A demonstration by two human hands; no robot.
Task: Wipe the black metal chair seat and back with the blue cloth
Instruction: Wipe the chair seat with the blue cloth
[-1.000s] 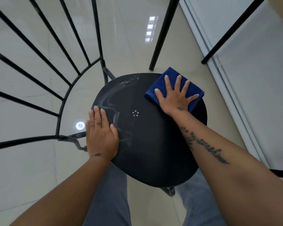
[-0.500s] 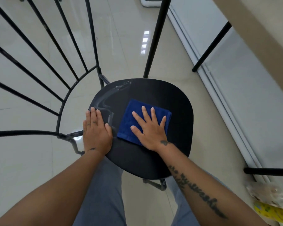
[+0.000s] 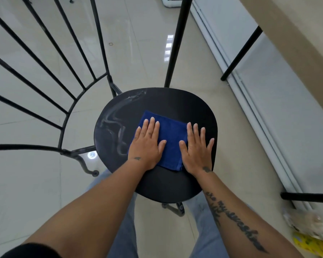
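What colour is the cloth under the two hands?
Dark blue, plain with no pattern; the cloth shows best in the head view.

The blue cloth (image 3: 171, 138) is a folded square, lying flat on the round black chair seat (image 3: 175, 101). The left hand (image 3: 147, 144) lies flat on its left side and the right hand (image 3: 197, 146) lies flat on its right edge, fingers stretched out. Bare blue shows between the two thumbs. The seat has pale, smeary streaks (image 3: 113, 125) just left of the left fingers. The chair back (image 3: 45, 75), made of thin black bars, fans out further left.
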